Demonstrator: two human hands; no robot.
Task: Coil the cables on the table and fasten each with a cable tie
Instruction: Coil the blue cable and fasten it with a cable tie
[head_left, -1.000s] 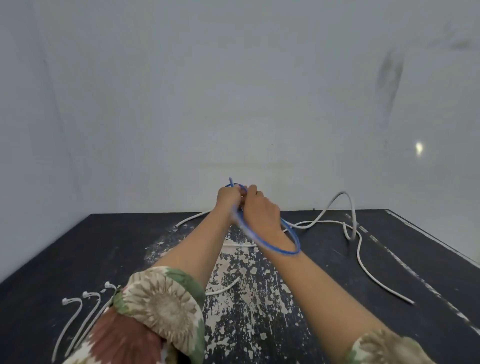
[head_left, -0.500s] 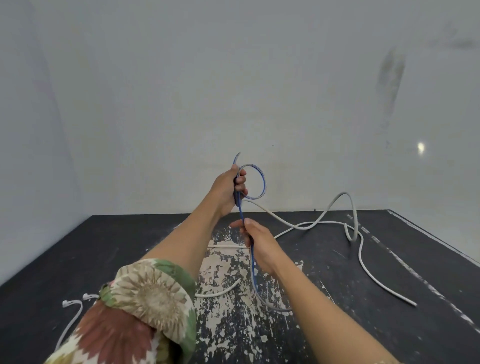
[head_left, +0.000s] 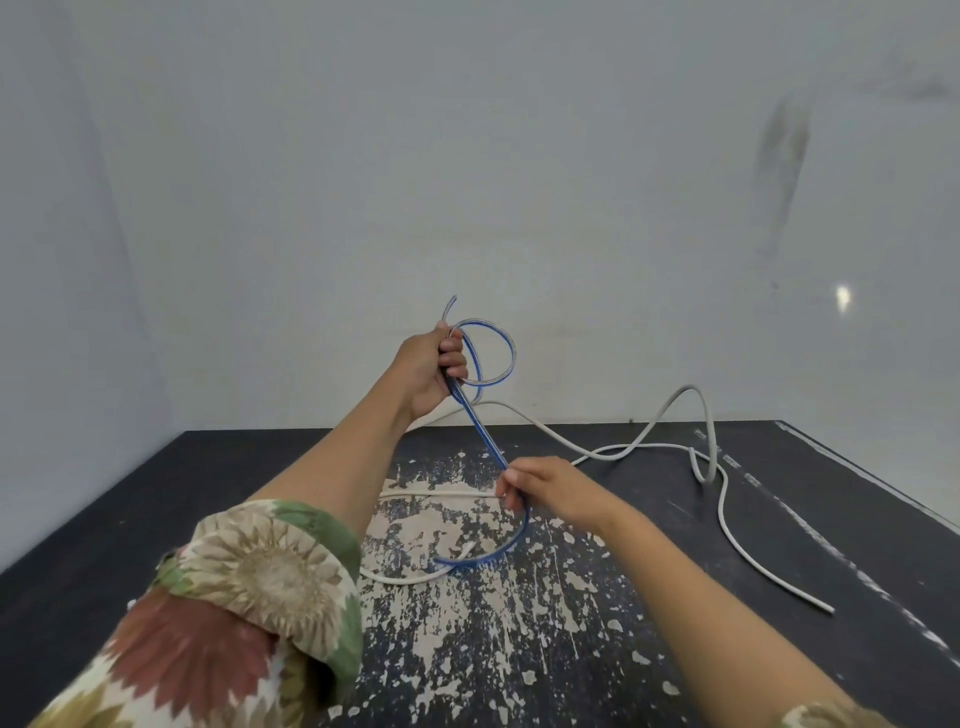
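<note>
My left hand (head_left: 431, 369) is raised above the table and grips a small loop of the blue cable (head_left: 480, 426), one end sticking up past the fist. From the loop the blue cable runs down to my right hand (head_left: 550, 491), which pinches it lower and nearer to me. Below that hand the free end curves down to the worn tabletop. A long grey cable (head_left: 719, 499) sprawls loose over the right half of the black table (head_left: 675, 597). A short white cable (head_left: 410, 576) lies on the table under the blue end.
Another white strand (head_left: 436, 491) lies flat across the worn patch between my arms. Pale walls close in the table at the back and left. My flowered sleeve (head_left: 234, 613) fills the lower left and hides that part of the table.
My hands have separated: the left rose with the small blue loop, the right slid down the cable toward me. The white cable ties seen at lower left are now out of view.
</note>
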